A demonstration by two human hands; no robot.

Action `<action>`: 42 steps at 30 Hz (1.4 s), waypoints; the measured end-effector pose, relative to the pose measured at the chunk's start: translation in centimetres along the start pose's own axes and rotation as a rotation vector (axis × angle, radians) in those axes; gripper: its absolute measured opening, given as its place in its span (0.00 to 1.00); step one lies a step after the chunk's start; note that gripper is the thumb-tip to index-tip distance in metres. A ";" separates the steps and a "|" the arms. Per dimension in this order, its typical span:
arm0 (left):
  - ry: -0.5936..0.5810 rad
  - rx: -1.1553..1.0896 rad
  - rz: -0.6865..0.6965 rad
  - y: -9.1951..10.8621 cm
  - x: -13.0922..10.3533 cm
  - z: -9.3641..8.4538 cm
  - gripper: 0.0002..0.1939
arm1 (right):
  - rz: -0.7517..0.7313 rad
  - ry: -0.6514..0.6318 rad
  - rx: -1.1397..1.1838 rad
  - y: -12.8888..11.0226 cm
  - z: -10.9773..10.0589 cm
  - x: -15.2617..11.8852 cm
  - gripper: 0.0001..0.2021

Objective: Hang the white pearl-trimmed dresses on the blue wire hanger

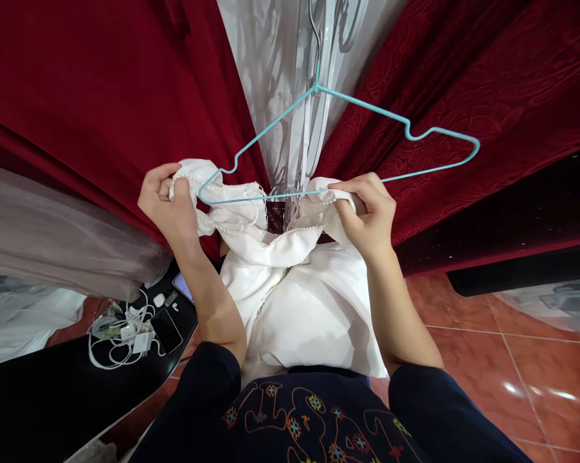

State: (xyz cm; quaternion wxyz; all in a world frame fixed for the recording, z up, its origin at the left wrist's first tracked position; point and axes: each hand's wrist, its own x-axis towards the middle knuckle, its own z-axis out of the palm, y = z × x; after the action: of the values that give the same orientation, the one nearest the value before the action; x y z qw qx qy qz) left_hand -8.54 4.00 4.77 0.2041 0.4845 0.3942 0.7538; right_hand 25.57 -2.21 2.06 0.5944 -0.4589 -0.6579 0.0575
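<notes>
A white dress [314, 302] with bead-trimmed edges hangs down in front of my body. My left hand [167, 196] pinches its upper left part, fingers curled on the cloth. On the other side my right hand [370, 209] grips the upper right edge between thumb and fingers, close to the hanger's bottom bar. A light blue hanger [371, 108] is upright above the dress, its hook at the top. The hanger's left end overlaps the dress's left top part; its right end sticks out past my right hand with no cloth on it.
Dark red curtains [101, 83] hang at both sides, with sheer white fabric [256, 58] between them. At the lower left, a black table [44, 399] holds white cables [109, 357], a phone [166, 331] and small items. Red floor tiles [468, 360] show at the right.
</notes>
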 end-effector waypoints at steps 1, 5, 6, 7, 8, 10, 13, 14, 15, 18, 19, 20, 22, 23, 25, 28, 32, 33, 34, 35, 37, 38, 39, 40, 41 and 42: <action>-0.047 -0.056 -0.020 0.9 0.4 0.8 0.13 | 0.000 -0.001 0.013 -0.1 0.2 -0.1 0.07; -0.135 -0.082 0.038 4.4 -0.4 4.7 0.13 | -0.023 0.018 0.072 -0.3 1.2 -0.6 0.06; -0.162 -0.056 0.076 5.2 -1.1 5.6 0.12 | -0.026 0.018 0.077 -0.3 1.3 -0.7 0.07; -0.171 -0.044 0.111 5.9 -1.9 6.4 0.12 | -0.024 0.015 0.078 -0.1 1.4 -0.8 0.07; -0.204 -0.046 0.117 6.5 -2.9 6.8 0.10 | -0.021 0.009 0.079 0.0 1.3 -0.8 0.07; -0.222 -0.080 0.103 7.0 -4.7 7.0 0.06 | -0.016 -0.004 0.080 0.4 1.1 -0.8 0.08; -0.411 -0.083 -0.191 5.6 -7.2 6.2 0.15 | -0.006 -0.007 0.048 0.9 0.8 -0.7 0.09; -0.528 -0.070 -0.347 4.7 -7.9 6.0 0.21 | 0.001 -0.005 0.032 1.0 0.8 -0.7 0.09; -0.629 -0.051 -0.508 3.7 -8.5 5.9 0.25 | 0.005 -0.001 0.020 1.0 0.8 -0.6 0.09; -0.613 -0.118 -0.716 1.4 -10.0 7.0 0.30 | -0.015 0.016 0.023 1.0 1.4 -0.7 0.09; -0.552 -0.179 -0.697 1.0 -10.4 7.7 0.30 | -0.031 0.021 0.035 0.9 1.6 -0.7 0.09; -0.470 -0.267 -0.659 0.8 -10.6 8.4 0.27 | -0.047 0.021 0.046 0.8 1.7 -0.7 0.09; -0.330 -0.441 -0.585 1.1 -11.1 9.6 0.20 | -0.067 0.012 0.053 0.5 1.8 -0.9 0.10; -0.277 -0.506 -0.553 1.4 -11.2 10.1 0.19 | -0.071 0.007 0.047 0.3 1.7 -1.1 0.11; -0.233 -0.541 -0.503 2.2 -11.4 10.6 0.22 | -0.067 0.046 0.019 0.0 1.3 -1.5 0.12; -0.224 -0.489 -0.445 3.0 -11.2 10.6 0.27 | -0.061 0.275 -0.014 0.0 0.4 -2.2 0.12; -0.201 -0.479 -0.419 3.2 -10.3 9.9 0.29 | -0.013 0.603 0.018 2.0 -1.7 -2.1 0.06; -0.198 -0.469 -0.424 3.2 -10.0 9.8 0.30 | 0.023 0.637 0.033 2.8 -2.4 -1.8 0.06; -0.196 -0.453 -0.431 3.2 -9.8 9.6 0.30 | 0.066 0.653 0.043 3.7 -3.1 -1.4 0.06; -0.194 -0.438 -0.436 3.3 -9.7 9.5 0.31 | 0.111 0.664 0.041 4.6 -3.9 -0.9 0.07; -0.195 -0.422 -0.442 3.4 -9.5 9.3 0.31 | 0.169 0.691 0.005 6.2 -5.5 0.3 0.09; -0.198 -0.424 -0.439 3.4 -9.5 9.3 0.31 | 0.178 0.700 -0.022 6.9 -6.2 0.9 0.10; -0.204 -0.428 -0.435 3.4 -9.5 9.3 0.31 | 0.177 0.702 -0.048 7.4 -6.9 1.6 0.11; -0.210 -0.429 -0.430 3.4 -9.5 9.3 0.31 | 0.172 0.701 -0.066 7.7 -7.4 2.4 0.11; -0.215 -0.427 -0.428 3.3 -9.5 9.3 0.31 | 0.164 0.689 -0.071 7.7 -7.7 3.1 0.11; -0.218 -0.424 -0.429 3.3 -9.4 9.3 0.31 | 0.158 0.668 -0.068 7.5 -7.9 3.9 0.11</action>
State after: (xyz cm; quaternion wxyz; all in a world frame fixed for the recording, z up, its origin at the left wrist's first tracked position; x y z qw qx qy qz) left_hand 4.17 -0.82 4.01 0.4958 0.4151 0.2973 0.7025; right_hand 36.63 0.96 2.48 0.7551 -0.5213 -0.3909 -0.0722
